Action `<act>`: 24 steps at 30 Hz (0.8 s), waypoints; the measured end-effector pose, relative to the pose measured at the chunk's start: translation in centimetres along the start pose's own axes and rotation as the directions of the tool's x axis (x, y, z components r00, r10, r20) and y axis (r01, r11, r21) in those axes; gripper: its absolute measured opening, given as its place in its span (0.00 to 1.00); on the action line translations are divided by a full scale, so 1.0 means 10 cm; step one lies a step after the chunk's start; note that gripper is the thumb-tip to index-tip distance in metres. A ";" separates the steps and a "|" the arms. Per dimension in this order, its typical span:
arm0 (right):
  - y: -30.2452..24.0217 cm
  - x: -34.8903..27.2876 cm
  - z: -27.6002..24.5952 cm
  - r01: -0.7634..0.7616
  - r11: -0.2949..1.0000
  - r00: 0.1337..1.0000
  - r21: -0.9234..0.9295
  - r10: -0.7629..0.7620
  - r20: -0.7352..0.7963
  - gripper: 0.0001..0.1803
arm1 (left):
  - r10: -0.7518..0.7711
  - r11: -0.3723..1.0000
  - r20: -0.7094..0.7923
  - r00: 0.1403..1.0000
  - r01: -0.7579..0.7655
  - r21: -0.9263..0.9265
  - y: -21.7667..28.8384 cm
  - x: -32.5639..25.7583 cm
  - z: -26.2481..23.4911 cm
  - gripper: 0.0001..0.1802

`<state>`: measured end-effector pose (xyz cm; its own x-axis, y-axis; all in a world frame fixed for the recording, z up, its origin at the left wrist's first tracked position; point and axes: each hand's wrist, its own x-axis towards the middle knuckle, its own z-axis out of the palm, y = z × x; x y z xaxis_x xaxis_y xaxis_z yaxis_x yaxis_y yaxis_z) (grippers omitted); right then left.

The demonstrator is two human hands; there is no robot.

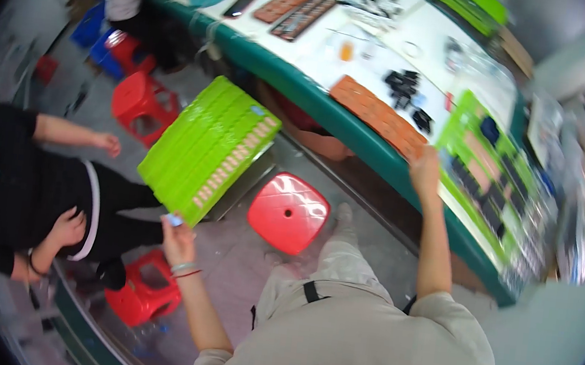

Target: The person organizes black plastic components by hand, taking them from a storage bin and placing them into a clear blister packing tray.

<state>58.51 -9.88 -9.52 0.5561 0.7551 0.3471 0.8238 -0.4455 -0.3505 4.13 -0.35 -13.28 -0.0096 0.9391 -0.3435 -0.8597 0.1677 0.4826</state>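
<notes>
My left hand [178,247] is closed in a pinch on a small pale-blue piece [174,219], too blurred to name. It is at the near corner of a stack of bright green trays [203,143], which has a row of small pinkish pieces along one side. Over at the table's front edge, my right hand [425,174] has its fingers closed at the right end of a long orange tray [376,113]. That tray lies along the edge with shallow hollows in its top.
A red stool [289,212] stands before my legs; more red stools [146,104] are at the left. Close on my left is a person in black [40,182]. The white-topped table [308,47] bears black parts [402,87], a phone [240,6] and a loaded green tray [482,168].
</notes>
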 end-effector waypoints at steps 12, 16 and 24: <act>-0.79 -1.76 0.06 0.188 0.978 0.472 0.089 -0.170 0.865 0.21 | -0.271 0.909 0.237 0.933 0.329 -0.256 0.11 -1.16 -0.58 0.23; -1.24 -1.86 -0.05 0.317 0.887 0.315 0.336 -0.433 0.845 0.25 | 0.053 0.950 0.286 0.957 0.040 -0.310 -0.06 -1.57 -0.05 0.31; -1.78 -1.85 -0.26 -0.095 0.572 0.566 0.815 -0.642 0.517 0.36 | 0.120 0.961 0.389 0.913 -0.008 -0.277 -0.20 -2.05 0.67 0.39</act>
<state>33.87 -17.15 -7.47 -0.2716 0.9620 -0.0283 0.3289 0.0651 -0.9421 9.52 -17.88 -1.82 0.0868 0.9946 0.0574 -0.9675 0.0704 0.2431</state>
